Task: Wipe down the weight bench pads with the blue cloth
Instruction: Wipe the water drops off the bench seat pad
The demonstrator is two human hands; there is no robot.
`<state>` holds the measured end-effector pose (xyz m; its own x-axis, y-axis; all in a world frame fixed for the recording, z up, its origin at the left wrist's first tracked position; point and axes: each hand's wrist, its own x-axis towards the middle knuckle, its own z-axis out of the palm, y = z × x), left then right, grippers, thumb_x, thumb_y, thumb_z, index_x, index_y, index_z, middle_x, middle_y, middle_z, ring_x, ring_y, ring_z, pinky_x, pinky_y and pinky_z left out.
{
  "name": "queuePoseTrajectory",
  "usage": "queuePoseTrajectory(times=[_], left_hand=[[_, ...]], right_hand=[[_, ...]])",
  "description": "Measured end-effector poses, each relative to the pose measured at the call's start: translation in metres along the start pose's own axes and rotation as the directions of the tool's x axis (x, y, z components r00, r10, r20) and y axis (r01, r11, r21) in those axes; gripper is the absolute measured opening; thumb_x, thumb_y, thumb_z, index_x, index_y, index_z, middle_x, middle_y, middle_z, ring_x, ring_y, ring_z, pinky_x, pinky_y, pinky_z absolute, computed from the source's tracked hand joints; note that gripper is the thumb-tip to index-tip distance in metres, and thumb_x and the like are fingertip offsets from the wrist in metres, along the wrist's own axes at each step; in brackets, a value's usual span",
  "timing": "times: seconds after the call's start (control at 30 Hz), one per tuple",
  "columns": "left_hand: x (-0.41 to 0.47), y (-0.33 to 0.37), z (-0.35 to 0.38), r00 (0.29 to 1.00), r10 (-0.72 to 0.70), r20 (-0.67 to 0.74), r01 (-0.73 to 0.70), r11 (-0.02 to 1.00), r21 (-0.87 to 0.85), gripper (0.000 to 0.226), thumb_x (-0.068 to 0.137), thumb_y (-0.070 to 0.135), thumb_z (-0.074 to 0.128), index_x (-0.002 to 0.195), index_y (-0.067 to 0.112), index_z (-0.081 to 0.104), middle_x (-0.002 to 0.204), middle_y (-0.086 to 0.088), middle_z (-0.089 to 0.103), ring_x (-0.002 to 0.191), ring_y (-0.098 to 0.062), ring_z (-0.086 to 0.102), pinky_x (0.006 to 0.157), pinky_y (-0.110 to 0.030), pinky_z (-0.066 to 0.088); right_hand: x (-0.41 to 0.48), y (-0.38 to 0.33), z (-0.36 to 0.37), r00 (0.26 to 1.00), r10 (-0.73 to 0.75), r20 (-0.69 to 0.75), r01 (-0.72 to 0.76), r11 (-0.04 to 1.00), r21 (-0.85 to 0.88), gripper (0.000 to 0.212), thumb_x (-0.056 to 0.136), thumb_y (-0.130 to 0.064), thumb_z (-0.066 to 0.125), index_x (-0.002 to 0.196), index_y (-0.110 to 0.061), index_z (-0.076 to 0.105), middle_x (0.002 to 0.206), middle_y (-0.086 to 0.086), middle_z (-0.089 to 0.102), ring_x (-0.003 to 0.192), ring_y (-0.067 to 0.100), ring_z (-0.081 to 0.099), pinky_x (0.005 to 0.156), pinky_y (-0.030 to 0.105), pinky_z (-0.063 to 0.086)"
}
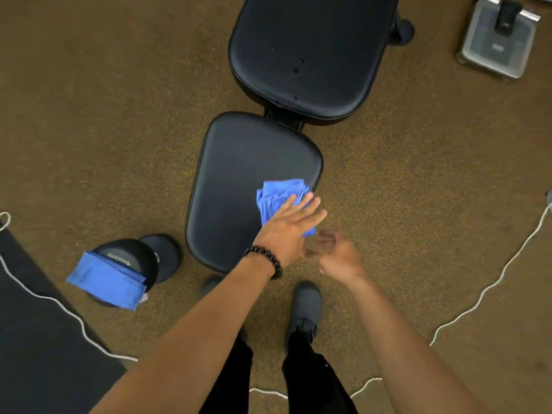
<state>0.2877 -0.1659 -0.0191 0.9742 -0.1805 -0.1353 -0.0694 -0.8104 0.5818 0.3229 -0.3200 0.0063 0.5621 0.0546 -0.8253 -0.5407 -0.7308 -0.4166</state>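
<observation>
The black seat pad [239,186] of the weight bench lies in the middle, with the larger back pad [307,52] beyond it. A crumpled blue cloth [276,194] rests on the seat pad's right side. My left hand [286,228], with a beaded bracelet on the wrist, presses flat on the cloth with the fingers stretched out. My right hand [334,252] hovers just right of the pad's edge, blurred, with its fingers loosely curled and nothing in them. Small droplets dot the back pad.
A second folded blue cloth [107,282] lies over a black dumbbell [140,258] on the floor at the left. A white cord [478,297] trails across the brown floor. A dark mat [35,339] is at the lower left and a grey scale [498,40] at the upper right. My shoes stand below the pad.
</observation>
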Motion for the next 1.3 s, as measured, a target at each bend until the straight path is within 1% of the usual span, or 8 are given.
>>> queuePoseTrajectory(times=[0.1, 0.33, 0.73, 0.87, 0.97, 1.13, 1.23, 1.3], left_hand=[[-0.064, 0.003, 0.017, 1.0, -0.013, 0.005, 0.012, 0.987, 0.163, 0.089, 0.076, -0.002, 0.067, 0.158, 0.019, 0.038, 0.169, -0.005, 0.024, 0.158, -0.02, 0.017, 0.129, -0.044, 0.011], [-0.152, -0.005, 0.027, 0.979, -0.186, -0.084, 0.198, 0.965, 0.173, 0.099, 0.069, -0.01, 0.072, 0.158, 0.012, 0.035, 0.169, -0.008, 0.022, 0.157, -0.024, 0.021, 0.127, -0.042, 0.014], [0.093, -0.003, -0.02, 0.99, -0.137, 0.024, 0.122, 0.936, 0.331, 0.071, 0.102, 0.027, 0.048, 0.164, 0.014, 0.016, 0.172, -0.011, -0.001, 0.159, -0.028, -0.003, 0.129, -0.044, -0.004], [0.148, -0.025, -0.053, 0.962, -0.272, -0.007, 0.264, 0.927, 0.266, 0.057, 0.105, 0.048, 0.038, 0.154, 0.019, 0.042, 0.164, -0.006, 0.035, 0.154, -0.023, 0.025, 0.128, -0.042, 0.009], [0.153, -0.052, -0.074, 0.904, -0.401, -0.151, 0.427, 0.87, 0.247, 0.059, 0.099, 0.057, 0.041, 0.128, 0.011, 0.064, 0.133, -0.012, 0.064, 0.131, -0.029, 0.051, 0.121, -0.042, 0.022], [0.122, -0.104, -0.101, 0.776, -0.538, -0.331, 0.612, 0.769, 0.185, 0.069, 0.098, 0.064, 0.038, 0.127, 0.006, 0.063, 0.132, -0.018, 0.063, 0.131, -0.034, 0.05, 0.12, -0.047, 0.026], [0.099, -0.129, -0.121, 0.588, -0.754, -0.294, 0.772, 0.631, -0.075, 0.073, 0.099, 0.065, 0.037, 0.138, 0.006, 0.055, 0.143, -0.02, 0.055, 0.136, -0.037, 0.048, 0.114, -0.046, 0.035], [0.071, -0.139, -0.125, 0.415, -0.891, -0.182, 0.836, 0.452, -0.311, 0.078, 0.099, 0.068, 0.034, 0.143, 0.006, 0.052, 0.147, -0.022, 0.052, 0.138, -0.038, 0.047, 0.113, -0.043, 0.036]], right_hand=[[-0.003, 0.021, -0.011, 0.997, 0.077, 0.008, -0.077, 0.996, 0.041, 0.054, 0.084, -0.02, 0.081, 0.131, -0.021, 0.055, 0.107, -0.009, 0.072, 0.092, 0.014, 0.072, 0.082, 0.039, 0.062], [-0.012, 0.034, -0.007, 0.994, 0.092, 0.064, -0.095, 0.994, 0.045, 0.024, 0.099, -0.025, 0.066, 0.122, -0.023, 0.061, 0.112, -0.005, 0.068, 0.093, 0.016, 0.072, 0.08, 0.034, 0.063], [-0.004, 0.024, 0.001, 0.997, 0.058, 0.046, -0.067, 0.972, 0.227, 0.011, 0.1, -0.019, 0.063, 0.109, -0.022, 0.067, 0.111, -0.002, 0.07, 0.094, 0.021, 0.073, 0.084, 0.039, 0.063], [0.005, 0.016, -0.01, 0.999, 0.035, 0.015, -0.038, 0.966, 0.256, 0.012, 0.099, -0.017, 0.064, 0.108, -0.024, 0.068, 0.109, -0.005, 0.071, 0.093, 0.017, 0.073, 0.084, 0.037, 0.063], [0.012, 0.007, -0.017, 1.0, 0.01, 0.009, -0.012, 0.965, 0.263, 0.013, 0.1, -0.015, 0.061, 0.109, -0.023, 0.067, 0.11, -0.004, 0.069, 0.095, 0.017, 0.072, 0.084, 0.035, 0.062], [0.02, -0.01, -0.018, 1.0, -0.021, 0.008, 0.018, 0.969, 0.248, 0.01, 0.102, -0.019, 0.059, 0.107, -0.025, 0.066, 0.111, -0.005, 0.069, 0.095, 0.016, 0.072, 0.08, 0.031, 0.062], [0.021, -0.02, -0.014, 0.999, -0.033, -0.001, 0.032, 0.969, 0.244, 0.01, 0.101, -0.02, 0.06, 0.106, -0.026, 0.067, 0.109, -0.006, 0.071, 0.092, 0.016, 0.073, 0.082, 0.034, 0.063], [0.022, -0.027, -0.01, 0.999, -0.033, -0.014, 0.035, 0.965, 0.259, 0.009, 0.1, -0.02, 0.061, 0.104, -0.027, 0.067, 0.107, -0.005, 0.072, 0.091, 0.016, 0.073, 0.078, 0.032, 0.063]])
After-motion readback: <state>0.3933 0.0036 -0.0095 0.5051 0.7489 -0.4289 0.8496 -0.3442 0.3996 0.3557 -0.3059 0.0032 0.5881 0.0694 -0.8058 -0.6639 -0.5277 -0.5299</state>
